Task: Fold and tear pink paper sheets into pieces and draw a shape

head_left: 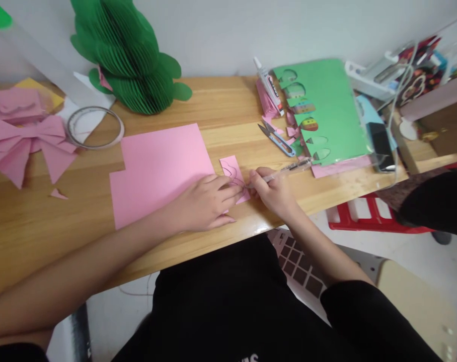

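A pen [271, 176] is gripped in my right hand [272, 191], its tip at the right edge of a small pink paper piece [229, 165]. Dark curved lines are drawn on that piece. My left hand [209, 201] lies flat with fingers stretched out, its fingertips on the small piece. Under this hand and to its left is a larger pink sheet [160, 161] with a notch cut from its upper left corner. The lower part of the small piece is partly covered by my fingers.
Thread snips [277, 140], a glue tube [269, 85] and pink scraps lie beyond my right hand, beside a green sheet [326, 110]. A phone [381, 146] is further right. At left are a tape roll [95, 128], a pink paper bow [32, 143] and a green honeycomb paper decoration [132, 60].
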`<state>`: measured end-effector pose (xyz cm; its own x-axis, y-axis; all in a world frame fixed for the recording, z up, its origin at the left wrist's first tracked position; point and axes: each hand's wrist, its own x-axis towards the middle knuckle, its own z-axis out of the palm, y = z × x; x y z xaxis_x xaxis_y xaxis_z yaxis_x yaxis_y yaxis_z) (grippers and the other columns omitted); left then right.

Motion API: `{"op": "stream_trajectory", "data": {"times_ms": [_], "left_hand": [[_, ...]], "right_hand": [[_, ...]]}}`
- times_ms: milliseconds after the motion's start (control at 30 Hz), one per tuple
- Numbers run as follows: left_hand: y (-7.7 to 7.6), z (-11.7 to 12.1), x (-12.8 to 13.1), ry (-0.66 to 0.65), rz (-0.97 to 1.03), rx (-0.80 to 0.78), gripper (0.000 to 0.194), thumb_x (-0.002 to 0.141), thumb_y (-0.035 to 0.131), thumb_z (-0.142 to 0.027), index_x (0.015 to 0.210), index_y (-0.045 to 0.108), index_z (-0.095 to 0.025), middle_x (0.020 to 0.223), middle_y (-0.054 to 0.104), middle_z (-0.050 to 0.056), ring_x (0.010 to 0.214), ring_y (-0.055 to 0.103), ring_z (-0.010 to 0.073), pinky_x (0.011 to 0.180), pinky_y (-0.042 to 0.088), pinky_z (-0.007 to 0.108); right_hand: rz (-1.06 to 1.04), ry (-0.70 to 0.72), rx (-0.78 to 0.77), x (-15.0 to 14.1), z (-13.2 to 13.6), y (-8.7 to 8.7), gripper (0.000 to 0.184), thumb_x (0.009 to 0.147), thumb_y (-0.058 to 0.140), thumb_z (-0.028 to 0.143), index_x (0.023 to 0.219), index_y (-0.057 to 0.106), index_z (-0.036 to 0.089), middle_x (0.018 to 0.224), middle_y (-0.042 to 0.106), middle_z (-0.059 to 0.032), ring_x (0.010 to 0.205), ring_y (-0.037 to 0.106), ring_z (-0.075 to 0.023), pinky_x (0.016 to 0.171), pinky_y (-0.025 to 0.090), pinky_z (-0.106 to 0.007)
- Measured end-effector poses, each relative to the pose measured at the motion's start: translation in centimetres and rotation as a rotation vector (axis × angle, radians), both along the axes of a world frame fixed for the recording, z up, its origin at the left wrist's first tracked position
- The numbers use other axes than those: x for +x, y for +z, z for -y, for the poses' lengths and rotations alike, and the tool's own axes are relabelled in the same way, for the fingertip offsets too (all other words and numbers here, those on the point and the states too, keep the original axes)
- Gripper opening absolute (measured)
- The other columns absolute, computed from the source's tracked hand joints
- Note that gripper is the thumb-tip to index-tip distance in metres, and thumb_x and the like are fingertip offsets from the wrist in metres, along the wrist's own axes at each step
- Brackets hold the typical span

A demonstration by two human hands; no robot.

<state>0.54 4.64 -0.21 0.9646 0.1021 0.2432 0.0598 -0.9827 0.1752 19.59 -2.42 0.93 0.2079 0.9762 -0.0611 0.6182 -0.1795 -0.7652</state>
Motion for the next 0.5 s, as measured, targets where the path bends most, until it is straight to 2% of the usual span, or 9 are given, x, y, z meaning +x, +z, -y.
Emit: {"op": "stream_trajectory", "data": {"times_ms": [233, 500], "left_hand": [[-0.03, -0.02, 0.04, 0.004, 0.000, -0.002, 0.048, 0.089, 0.057, -0.046, 0.123, 0.058, -0.013, 0.121, 0.067, 0.010, 0.112, 0.055, 0.0259, 0.087, 0.039, 0.037], [-0.07, -0.03, -0.01, 0.000, -0.002, 0.010, 0.044, 0.089, 0.056, -0.046, 0.119, 0.060, -0.014, 0.117, 0.068, 0.009, 0.111, 0.055, 0.0261, 0.087, 0.038, 0.037]], "right_hand": [[0.012, -0.011, 0.014, 0.00, -0.04, -0.13, 0.034, 0.088, 0.043, 0.030, 0.057, 0.050, 0.020, 0.049, 0.050, -0.0003, 0.047, 0.048, -0.0141, 0.048, 0.033, -0.027], [-0.050, -0.060, 0.016, -0.22, 0.13, -0.31, 0.034, 0.089, 0.043, 0.039, 0.060, 0.048, 0.021, 0.050, 0.048, 0.0011, 0.048, 0.046, -0.0129, 0.048, 0.032, -0.026]]}}
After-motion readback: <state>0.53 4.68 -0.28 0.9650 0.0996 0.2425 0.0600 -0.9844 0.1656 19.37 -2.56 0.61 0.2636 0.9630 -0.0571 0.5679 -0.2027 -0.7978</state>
